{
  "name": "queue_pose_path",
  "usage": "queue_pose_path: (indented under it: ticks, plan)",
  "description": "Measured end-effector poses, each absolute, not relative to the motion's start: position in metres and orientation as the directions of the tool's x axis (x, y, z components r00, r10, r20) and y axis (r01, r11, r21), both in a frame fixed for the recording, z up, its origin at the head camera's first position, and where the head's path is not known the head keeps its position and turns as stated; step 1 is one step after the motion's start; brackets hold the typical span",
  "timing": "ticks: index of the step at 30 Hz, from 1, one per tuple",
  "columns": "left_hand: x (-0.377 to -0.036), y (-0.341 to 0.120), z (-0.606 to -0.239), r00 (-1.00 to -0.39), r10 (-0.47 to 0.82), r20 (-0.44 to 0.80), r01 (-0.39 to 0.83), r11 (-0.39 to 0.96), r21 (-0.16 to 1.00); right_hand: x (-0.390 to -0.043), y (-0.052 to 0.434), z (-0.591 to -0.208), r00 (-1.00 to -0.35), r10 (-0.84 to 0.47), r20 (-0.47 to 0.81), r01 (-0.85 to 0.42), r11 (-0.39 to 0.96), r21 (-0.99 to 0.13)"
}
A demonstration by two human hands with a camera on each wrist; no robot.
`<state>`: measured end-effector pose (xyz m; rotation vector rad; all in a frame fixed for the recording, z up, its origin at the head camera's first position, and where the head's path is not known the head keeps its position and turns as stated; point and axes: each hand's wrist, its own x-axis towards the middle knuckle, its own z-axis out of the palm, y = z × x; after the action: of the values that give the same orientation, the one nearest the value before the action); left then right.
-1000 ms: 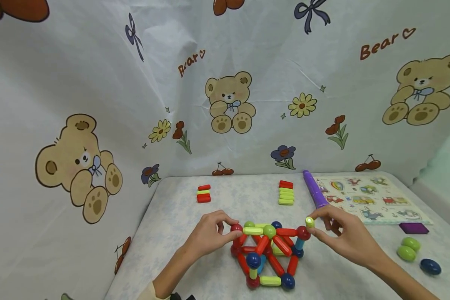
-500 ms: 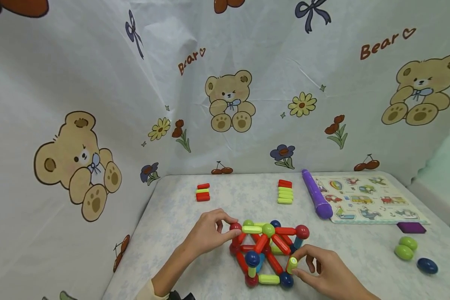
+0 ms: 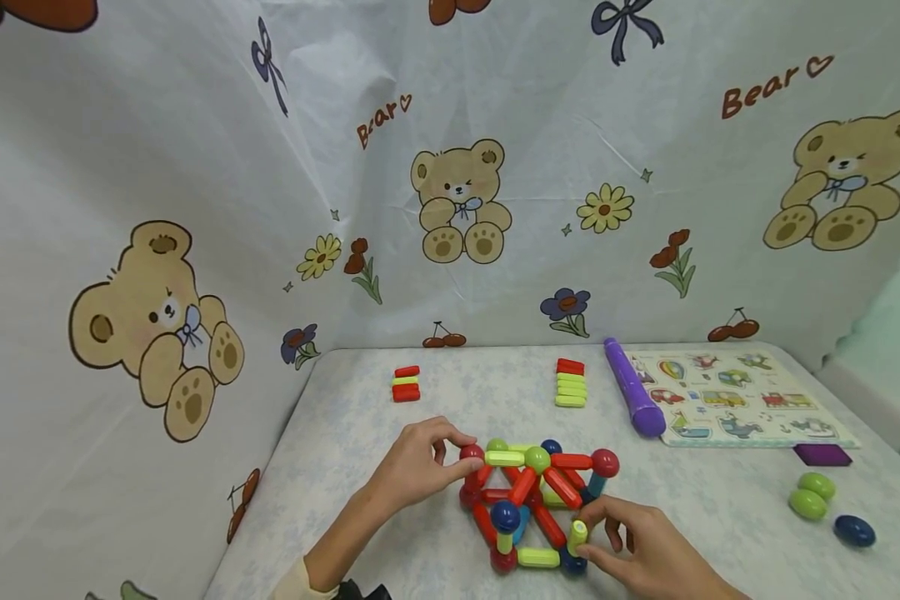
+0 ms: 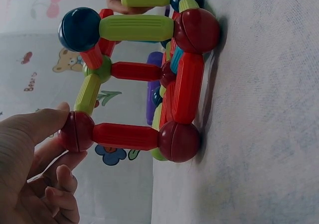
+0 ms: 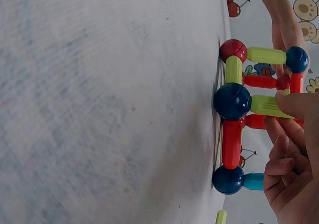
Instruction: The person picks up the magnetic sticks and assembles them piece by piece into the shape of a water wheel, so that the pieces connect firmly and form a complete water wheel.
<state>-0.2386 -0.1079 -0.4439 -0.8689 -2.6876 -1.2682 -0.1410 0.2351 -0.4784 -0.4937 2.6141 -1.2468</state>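
Note:
A frame of red, green and blue magnetic rods and balls (image 3: 534,506) stands on the table near the front edge. My left hand (image 3: 420,465) pinches the red ball (image 3: 471,455) at its upper left corner, seen close in the left wrist view as red ball (image 4: 76,131). My right hand (image 3: 637,550) pinches a yellow-green rod (image 3: 577,536) set upright on the dark blue ball (image 5: 232,101) at the front right corner; the same yellow-green rod (image 5: 270,106) shows in the right wrist view.
Two small stacks of spare rods (image 3: 407,384) (image 3: 572,383) lie farther back. A purple tube (image 3: 633,399) and a picture puzzle board (image 3: 735,398) sit at the right. Green balls (image 3: 812,495), a blue ball (image 3: 853,530) and a purple tile (image 3: 822,455) lie at the far right.
My right hand brought the yellow-green rod down from the upper right red ball to the front right corner and stood it on the blue ball. The left hand has not moved.

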Motion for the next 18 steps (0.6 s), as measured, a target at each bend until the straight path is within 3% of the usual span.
queue_pose_path:
  ticks: [7,12,18]
  plan:
    - [-0.238,-0.109,-0.443,-0.830,0.478,0.286,0.519,0.476,0.710,-0.139,0.259,-0.467,-0.951,-0.310,0.008,-0.229,0.683,-0.693]
    - [-0.237,-0.110,-0.444,-0.832,0.475,0.286,0.519,0.483,0.705,-0.140,0.299,-0.459,-0.976,-0.132,0.176,-0.206,0.829,-0.520]
    - [-0.237,-0.111,-0.446,-0.841,0.467,0.275,0.507,0.501,0.701,-0.137,0.375,-0.468,-0.928,-0.051,0.370,-0.195,0.911,-0.363]
